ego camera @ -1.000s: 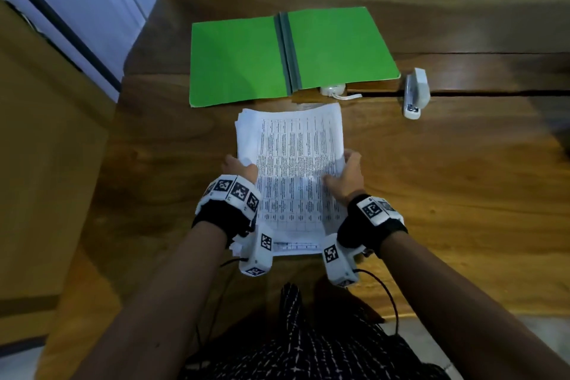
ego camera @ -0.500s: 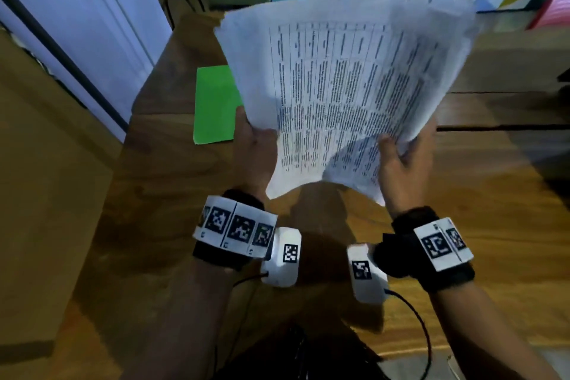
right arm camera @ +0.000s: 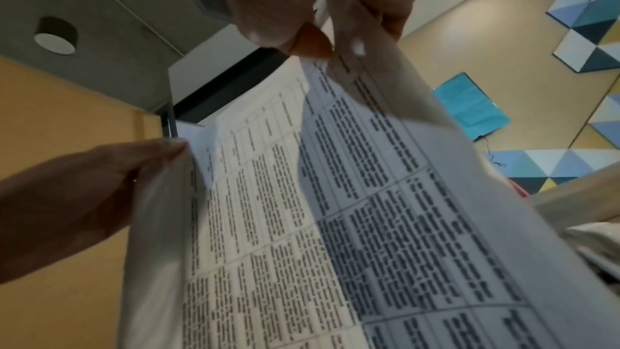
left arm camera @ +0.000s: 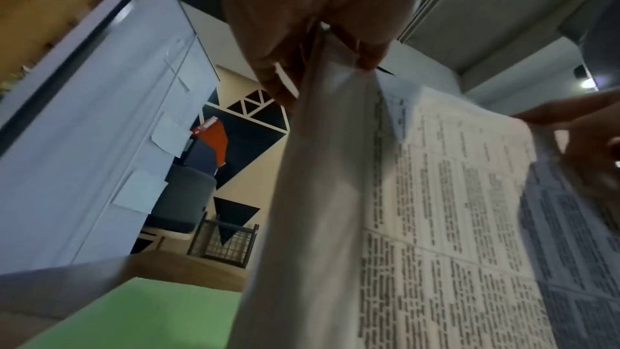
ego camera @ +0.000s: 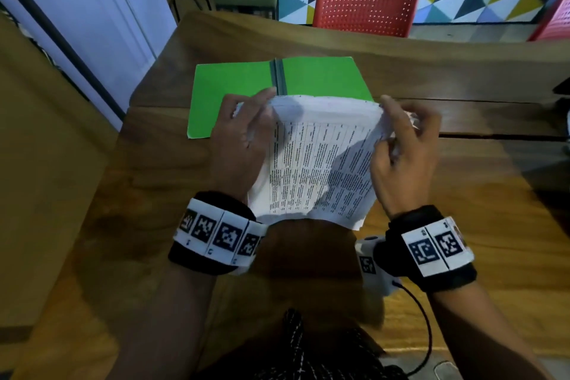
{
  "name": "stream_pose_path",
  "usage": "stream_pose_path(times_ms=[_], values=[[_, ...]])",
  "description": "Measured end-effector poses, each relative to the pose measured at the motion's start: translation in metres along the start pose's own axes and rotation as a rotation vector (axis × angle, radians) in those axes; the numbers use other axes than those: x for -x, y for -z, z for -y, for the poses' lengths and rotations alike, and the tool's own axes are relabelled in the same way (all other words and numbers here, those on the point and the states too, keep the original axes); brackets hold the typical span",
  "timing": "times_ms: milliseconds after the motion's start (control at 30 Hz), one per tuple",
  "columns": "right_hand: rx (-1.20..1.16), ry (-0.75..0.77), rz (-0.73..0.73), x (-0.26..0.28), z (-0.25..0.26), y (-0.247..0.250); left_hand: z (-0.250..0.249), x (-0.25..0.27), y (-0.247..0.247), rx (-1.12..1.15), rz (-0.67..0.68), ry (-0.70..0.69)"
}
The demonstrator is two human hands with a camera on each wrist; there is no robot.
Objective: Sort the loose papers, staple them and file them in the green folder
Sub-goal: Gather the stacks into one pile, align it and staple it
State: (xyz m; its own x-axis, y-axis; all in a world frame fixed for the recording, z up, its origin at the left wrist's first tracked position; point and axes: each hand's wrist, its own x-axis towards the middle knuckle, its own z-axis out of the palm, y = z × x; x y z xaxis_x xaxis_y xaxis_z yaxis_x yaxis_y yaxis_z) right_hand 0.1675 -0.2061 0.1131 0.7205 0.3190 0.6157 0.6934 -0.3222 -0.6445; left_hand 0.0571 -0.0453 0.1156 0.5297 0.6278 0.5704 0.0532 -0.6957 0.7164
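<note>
I hold a stack of printed papers [ego camera: 317, 160] upright above the wooden table [ego camera: 462, 188], printed side toward me. My left hand [ego camera: 246, 129] grips its left edge near the top; thumb and fingers pinch the sheets [left arm camera: 335, 169] in the left wrist view. My right hand [ego camera: 401, 145] pinches the right edge, where the sheets [right arm camera: 335, 195] fan apart a little. The green folder [ego camera: 234, 92] lies open and flat on the table behind the papers, its dark spine in the middle. The papers hide its near right part. No stapler shows.
A red perforated chair [ego camera: 367, 3] stands behind the table's far edge. A pale door and wooden panel run along the left. A seam crosses the table to the right of the folder. Cables run from the wrist cameras near my lap.
The papers lay flat on the table a second ago; both hands lifted them high, then brought them lower and upright in front of the folder. My grip moved to the top side edges.
</note>
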Motion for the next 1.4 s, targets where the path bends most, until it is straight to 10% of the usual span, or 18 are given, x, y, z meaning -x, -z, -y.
stream_pose_path(times_ms=[267, 500, 700, 900, 1133, 1267, 1400], values=[[-0.534, -0.51, -0.009, 0.005, -0.009, -0.011, 0.002, 0.01, -0.011, 0.432, 0.024, 0.478], [-0.724, -0.35, -0.169, -0.018, 0.008, 0.004, 0.0, -0.005, 0.009, 0.561, -0.074, 0.392], [-0.557, -0.576, -0.086, 0.022, -0.015, -0.013, 0.003, 0.02, -0.015, 0.513, 0.16, 0.568], [-0.619, -0.492, -0.222, 0.003, -0.011, -0.004, 0.007, 0.003, -0.011, 0.531, 0.117, 0.463], [-0.379, -0.774, -0.014, 0.035, -0.042, -0.03, 0.03, 0.032, -0.041, 0.372, 0.338, 0.68], [-0.309, -0.672, -0.041, 0.013, -0.032, -0.02, 0.035, 0.025, -0.041, 0.282, 0.335, 0.705], [0.242, 0.021, -0.075, -0.03, 0.002, -0.001, 0.017, -0.011, -0.037, -0.079, 0.466, 0.41]])
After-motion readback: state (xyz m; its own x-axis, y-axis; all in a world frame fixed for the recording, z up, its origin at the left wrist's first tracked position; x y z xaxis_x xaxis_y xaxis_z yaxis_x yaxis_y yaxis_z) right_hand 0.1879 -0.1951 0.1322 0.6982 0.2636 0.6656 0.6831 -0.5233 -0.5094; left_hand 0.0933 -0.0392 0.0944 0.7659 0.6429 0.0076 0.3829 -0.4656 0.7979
